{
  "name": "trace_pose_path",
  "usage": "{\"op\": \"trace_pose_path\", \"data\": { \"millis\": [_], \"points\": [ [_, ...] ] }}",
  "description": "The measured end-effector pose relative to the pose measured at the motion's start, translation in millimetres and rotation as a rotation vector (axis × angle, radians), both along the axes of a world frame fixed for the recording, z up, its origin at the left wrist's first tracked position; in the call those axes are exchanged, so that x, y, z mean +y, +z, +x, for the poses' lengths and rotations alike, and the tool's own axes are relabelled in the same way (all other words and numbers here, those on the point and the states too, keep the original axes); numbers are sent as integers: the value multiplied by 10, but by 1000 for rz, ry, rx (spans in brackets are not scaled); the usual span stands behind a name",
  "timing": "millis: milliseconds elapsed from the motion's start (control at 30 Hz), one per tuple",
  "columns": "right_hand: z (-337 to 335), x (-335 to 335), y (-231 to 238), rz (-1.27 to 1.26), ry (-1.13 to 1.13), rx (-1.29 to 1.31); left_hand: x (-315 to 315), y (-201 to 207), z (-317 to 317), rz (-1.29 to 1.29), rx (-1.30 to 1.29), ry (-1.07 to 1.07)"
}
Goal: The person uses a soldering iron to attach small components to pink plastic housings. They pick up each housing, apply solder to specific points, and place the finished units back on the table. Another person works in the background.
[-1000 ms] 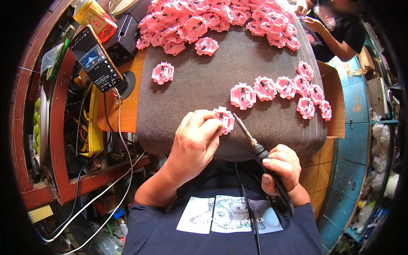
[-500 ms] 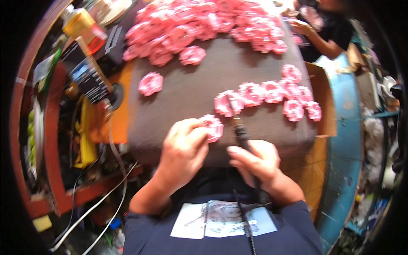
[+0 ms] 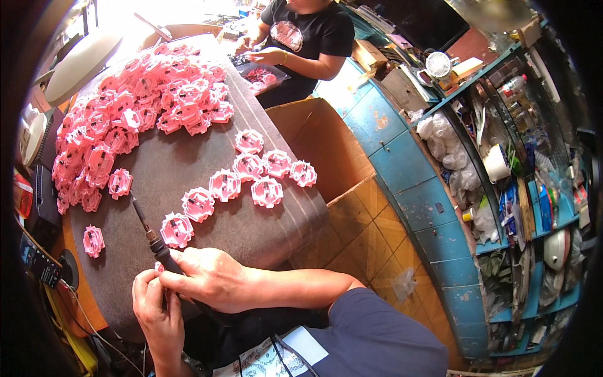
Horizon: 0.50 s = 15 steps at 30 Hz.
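soldering iron (image 3: 152,240) slants forward-left in the curled right hand (image 3: 212,276).

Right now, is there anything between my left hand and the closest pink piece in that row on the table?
Yes: your right hand and the soldering iron it grips lie between your left hand and that pink piece.

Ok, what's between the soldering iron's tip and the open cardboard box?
Eight loose pink plastic parts, strung across the dark worktop from beside the soldering iron toward the open cardboard box, in the head view.
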State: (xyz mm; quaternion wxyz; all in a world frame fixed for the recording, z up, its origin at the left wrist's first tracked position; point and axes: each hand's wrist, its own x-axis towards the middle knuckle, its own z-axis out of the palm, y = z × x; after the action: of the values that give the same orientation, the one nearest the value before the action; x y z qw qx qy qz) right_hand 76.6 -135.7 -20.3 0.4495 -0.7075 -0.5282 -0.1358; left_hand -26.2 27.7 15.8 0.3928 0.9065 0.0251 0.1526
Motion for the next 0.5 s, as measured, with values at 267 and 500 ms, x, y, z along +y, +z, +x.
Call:
{"op": "trace_pose_path", "data": {
  "millis": [267, 500],
  "points": [
    [11, 32, -9, -86, -10, 37, -6, 20, 15, -28, -22, 11],
    [11, -16, -4, -86, -6, 54, -36, 19, 23, -39, -9, 8]
  ]
}}
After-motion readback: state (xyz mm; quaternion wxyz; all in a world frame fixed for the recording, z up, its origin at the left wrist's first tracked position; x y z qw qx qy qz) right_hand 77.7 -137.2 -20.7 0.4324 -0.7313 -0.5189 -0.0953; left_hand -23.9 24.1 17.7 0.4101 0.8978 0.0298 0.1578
